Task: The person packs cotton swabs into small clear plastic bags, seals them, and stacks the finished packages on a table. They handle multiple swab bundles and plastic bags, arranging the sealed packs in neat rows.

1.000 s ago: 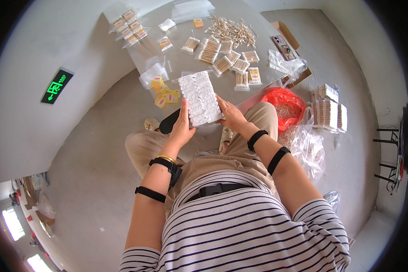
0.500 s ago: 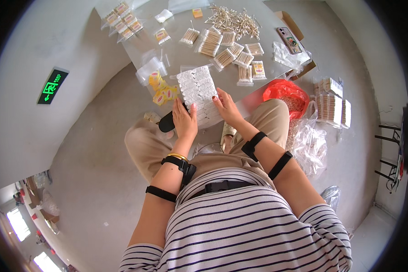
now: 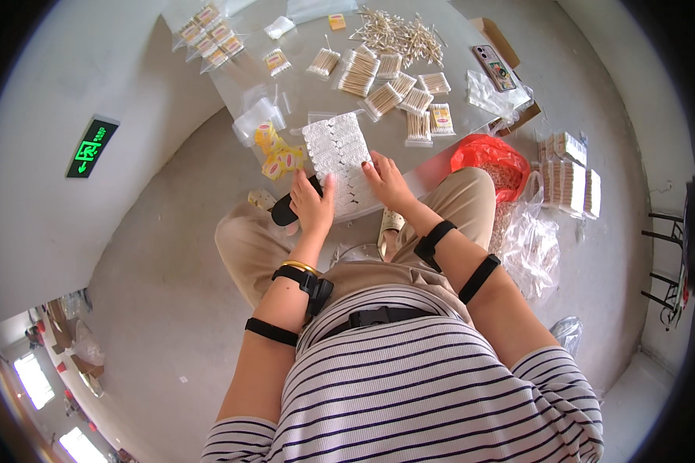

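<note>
A white bundle [image 3: 336, 150] with rows of bumpy cotton-like ends, apparently cotton swab packs in a clear bag, lies at the table's near edge. My left hand [image 3: 313, 204] is beside its lower left edge, thumb and fingers apart; whether it touches the bundle is hard to tell. Along the right edge rests my right hand [image 3: 388, 184], its fingers stretched out on the bundle. Under my left hand shows a black, rounded flat object [image 3: 292, 204]. Yellow printed cards [image 3: 282, 160] lie left of the bundle.
Several cotton swab packs [image 3: 386, 99] and a loose swab pile [image 3: 401, 37] cover the grey table's [image 3: 301, 96] far side. A phone [image 3: 493, 68] lies at the right. Beyond my knee are a red bag [image 3: 493, 154] and stacked packs [image 3: 565, 177]. Bagged packs [image 3: 208, 35] stand far left.
My left hand has tilted upright a little, its fingers looser at the bundle's edge. My right hand and the bundle are nearly unmoved.
</note>
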The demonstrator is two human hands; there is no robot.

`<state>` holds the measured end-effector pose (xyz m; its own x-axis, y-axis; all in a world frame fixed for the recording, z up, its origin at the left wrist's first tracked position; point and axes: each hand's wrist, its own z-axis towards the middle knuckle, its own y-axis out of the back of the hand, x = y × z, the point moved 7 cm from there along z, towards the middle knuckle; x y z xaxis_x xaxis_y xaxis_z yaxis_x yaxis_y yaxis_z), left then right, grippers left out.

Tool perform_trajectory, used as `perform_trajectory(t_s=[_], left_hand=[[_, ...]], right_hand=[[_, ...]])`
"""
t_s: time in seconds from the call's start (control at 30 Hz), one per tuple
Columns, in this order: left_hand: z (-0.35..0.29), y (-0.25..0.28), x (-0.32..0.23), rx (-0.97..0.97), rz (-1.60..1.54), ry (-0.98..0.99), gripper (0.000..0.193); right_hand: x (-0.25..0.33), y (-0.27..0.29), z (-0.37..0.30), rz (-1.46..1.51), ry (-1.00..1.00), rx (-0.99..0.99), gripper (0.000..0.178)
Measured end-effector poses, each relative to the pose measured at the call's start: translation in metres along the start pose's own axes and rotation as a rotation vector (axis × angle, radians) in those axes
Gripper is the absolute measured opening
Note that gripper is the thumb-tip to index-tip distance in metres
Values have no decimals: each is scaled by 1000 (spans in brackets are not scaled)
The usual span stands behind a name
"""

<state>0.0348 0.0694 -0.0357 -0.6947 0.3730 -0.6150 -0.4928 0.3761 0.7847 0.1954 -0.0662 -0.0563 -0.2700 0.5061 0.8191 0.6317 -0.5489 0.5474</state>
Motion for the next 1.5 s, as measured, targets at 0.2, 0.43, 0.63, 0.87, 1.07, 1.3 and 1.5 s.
perform_trajectory(t_s=[0.2,0.43,0.63,0.87,1.07,1.3,1.5], left_hand=[[19,4,-53,-41,318,-429,72],[20,-1,-62,59,541,-438,77],[43,-12,-77,14,501,-527,79],[44,-14,-80,32,489,-561,78],[42,-4,-81,-49,309,-608,74],[63,-3,-71,1,420,-554,71],[62,-3,-70,-4,423,-553,71]], right_hand=[[8,-10,28,-22,28,-58,60],[16,-7,26,-120,-161,123,61],[47,8,40,-177,198,4,60],[62,14,40,-595,389,56,60],[70,14,42,-607,240,129,62],[76,0,49,-696,464,37,65],[74,-6,52,-669,367,63,65]])
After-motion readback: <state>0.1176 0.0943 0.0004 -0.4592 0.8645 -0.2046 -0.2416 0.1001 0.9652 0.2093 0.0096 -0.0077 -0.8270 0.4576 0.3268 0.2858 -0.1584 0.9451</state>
